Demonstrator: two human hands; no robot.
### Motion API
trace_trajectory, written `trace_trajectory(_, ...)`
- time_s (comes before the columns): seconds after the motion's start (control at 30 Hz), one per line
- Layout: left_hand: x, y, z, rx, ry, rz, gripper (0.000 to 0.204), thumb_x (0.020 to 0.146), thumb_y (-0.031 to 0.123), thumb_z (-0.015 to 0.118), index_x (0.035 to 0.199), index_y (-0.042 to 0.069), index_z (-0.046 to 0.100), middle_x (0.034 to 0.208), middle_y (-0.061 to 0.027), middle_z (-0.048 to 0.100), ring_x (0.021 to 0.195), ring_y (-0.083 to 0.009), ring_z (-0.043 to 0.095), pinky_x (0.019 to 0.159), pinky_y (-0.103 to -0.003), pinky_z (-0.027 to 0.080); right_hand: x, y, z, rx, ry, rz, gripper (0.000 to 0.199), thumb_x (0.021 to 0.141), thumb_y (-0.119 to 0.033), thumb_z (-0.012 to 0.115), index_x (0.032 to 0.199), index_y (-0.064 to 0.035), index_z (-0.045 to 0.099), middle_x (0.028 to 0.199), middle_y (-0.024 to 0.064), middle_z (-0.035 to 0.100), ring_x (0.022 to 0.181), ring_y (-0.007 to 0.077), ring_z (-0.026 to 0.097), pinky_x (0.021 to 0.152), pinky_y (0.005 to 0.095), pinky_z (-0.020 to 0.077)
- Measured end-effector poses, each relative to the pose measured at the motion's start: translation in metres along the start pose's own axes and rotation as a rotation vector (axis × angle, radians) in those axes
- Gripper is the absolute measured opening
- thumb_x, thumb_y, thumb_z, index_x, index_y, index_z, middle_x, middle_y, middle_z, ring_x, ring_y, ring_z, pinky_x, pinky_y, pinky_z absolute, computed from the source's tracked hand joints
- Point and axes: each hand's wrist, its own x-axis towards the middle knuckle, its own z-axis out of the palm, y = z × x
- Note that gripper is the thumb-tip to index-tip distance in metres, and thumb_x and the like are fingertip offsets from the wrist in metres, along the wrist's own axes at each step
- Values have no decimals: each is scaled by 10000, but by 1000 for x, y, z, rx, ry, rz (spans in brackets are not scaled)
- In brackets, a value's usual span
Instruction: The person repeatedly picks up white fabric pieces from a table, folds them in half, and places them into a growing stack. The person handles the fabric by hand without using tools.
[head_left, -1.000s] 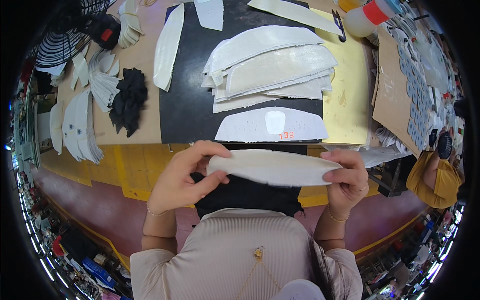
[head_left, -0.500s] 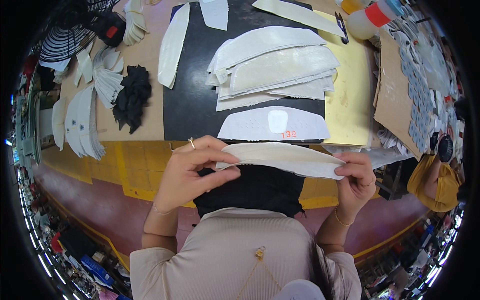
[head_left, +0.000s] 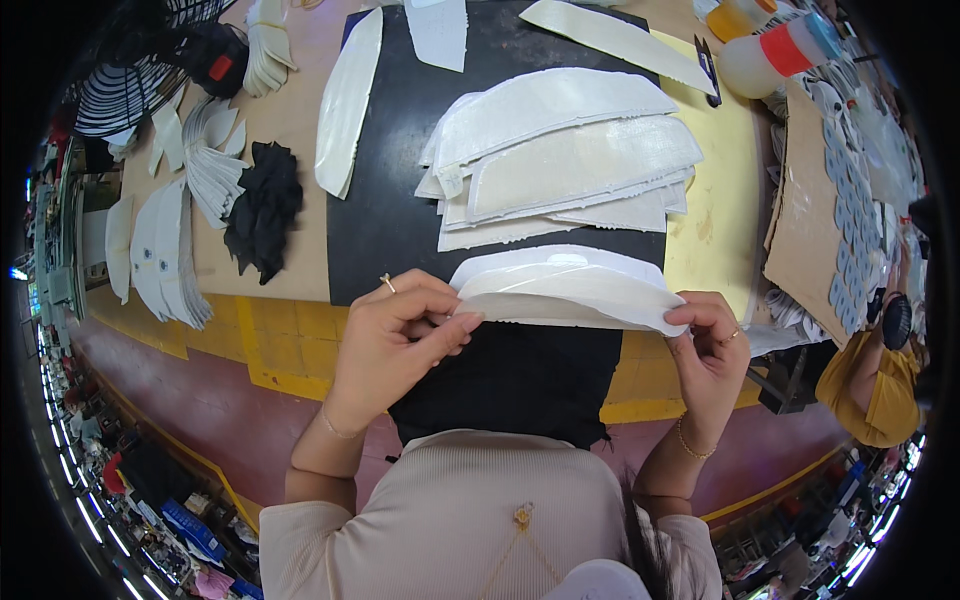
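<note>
A curved white fabric panel [head_left: 570, 296] stretches between my two hands at the near edge of the black mat [head_left: 385, 220]. My left hand [head_left: 392, 345] pinches its left end between thumb and fingers. At the right end, my right hand [head_left: 712, 345] grips the corner in the same way. The panel bows, its middle curling up. Just behind it, another white panel [head_left: 555, 252] lies on the mat, mostly hidden by the held one. Farther back rests an overlapping pile of similar white panels [head_left: 585, 170], some with a glossy surface.
Single panels lie at the mat's left [head_left: 350, 105] and far right [head_left: 620, 45]. Small black snips [head_left: 708, 70] and a red-banded bottle [head_left: 755, 65] stand far right, above a cardboard piece [head_left: 800, 190]. Left are black cloth [head_left: 264, 210], bundled white strips [head_left: 212, 160] and a fan [head_left: 125, 80].
The held panel has moved slightly forward and now covers most of the panel lying on the mat's near edge. Its middle has opened into a deeper curl. Both hands keep their hold.
</note>
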Motion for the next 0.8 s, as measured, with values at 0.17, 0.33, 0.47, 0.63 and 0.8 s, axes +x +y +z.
trace_trajectory(0.17, 3, 0, -1, 180, 44, 23, 83, 824, 5, 739, 857, -53, 689, 894, -63, 617, 631, -52, 580, 557, -167, 478, 10, 2, 3, -142, -39, -48, 219, 726, 121, 665, 895, -18, 669, 938, 108, 679, 848, 178, 649, 759, 252, 489)
trace_trajectory(0.33, 5, -2, 3, 209, 107, 50, 113, 830, 49, 746, 828, -43, 681, 820, -44, 618, 573, -48, 530, 524, -197, 423, 14, 2, 8, -181, -51, -33, 216, 723, 102, 693, 895, -25, 673, 942, 119, 689, 828, 200, 660, 744, 266, 496)
trace_trajectory(0.47, 6, -5, 4, 174, 123, 24, 107, 824, 40, 748, 824, -43, 680, 822, -48, 617, 576, -49, 544, 517, -196, 424, 16, 5, 10, -189, -50, -40, 211, 727, 91, 706, 898, -28, 679, 939, 116, 690, 837, 208, 667, 737, 269, 501)
trace_trajectory(0.63, 7, -2, 5, 222, 127, 45, 107, 824, 36, 747, 814, -42, 674, 822, -52, 616, 563, -50, 550, 510, -197, 425, 18, 3, 10, -193, -44, -24, 204, 727, 85, 713, 894, -30, 684, 937, 112, 690, 841, 213, 669, 738, 271, 502)
trace_trajectory(0.8, 7, 0, 6, 267, 113, 64, 110, 816, 28, 751, 806, -39, 664, 827, -57, 613, 555, -55, 547, 507, -202, 428, 18, 0, 11, -225, -43, -9, 196, 731, 78, 715, 890, -33, 686, 934, 110, 688, 848, 213, 668, 755, 273, 503)
